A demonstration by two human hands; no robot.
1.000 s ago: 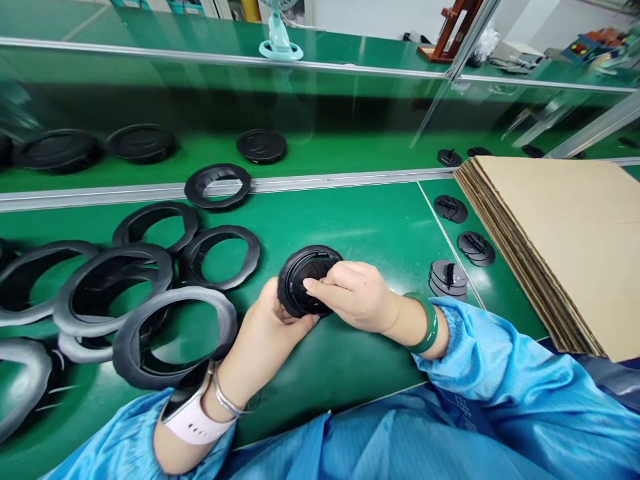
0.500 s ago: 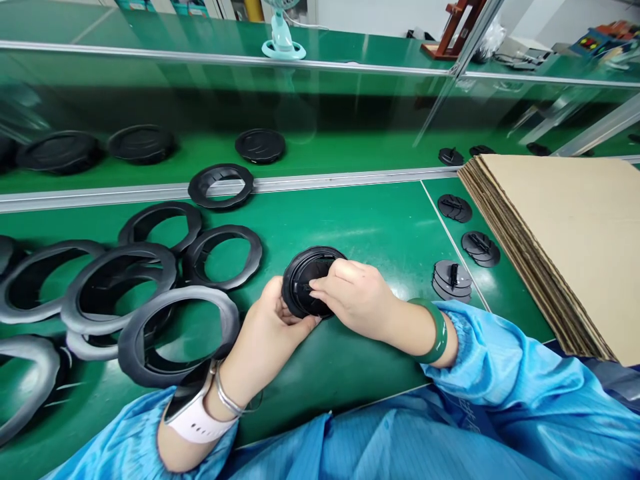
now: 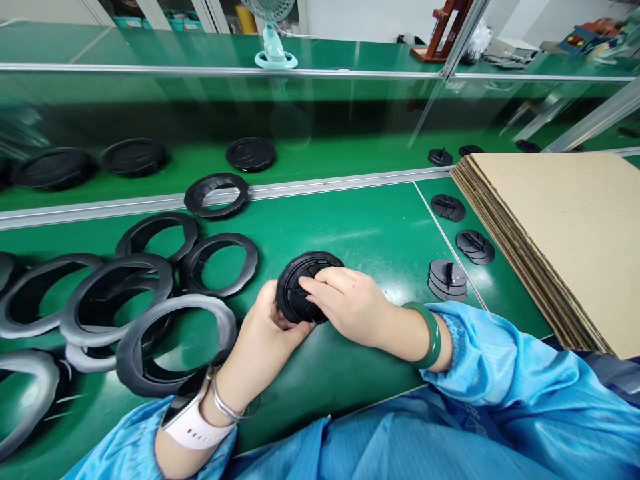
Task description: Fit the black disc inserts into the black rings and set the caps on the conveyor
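Note:
My left hand grips a round black plastic part from its near left side, thumb along the lower edge. The part has a ringed rim and is tilted up just over the green table. The fingertips of my right hand are closed together at the middle of its face, where a disc sits inside the rim. What exactly they pinch is mostly hidden behind the fingers. Left of my left hand lies a large black ring, the closest of several.
More black rings crowd the left side. Several round black covers rest behind the metal rail. On the right are small stacks of black discs with raised handles and a pile of cardboard sheets. A fan stands on the shelf.
The view has shifted slightly, so most things appear displaced a little. Both hands stay on the round part, and my right fingers have moved only slightly across its face.

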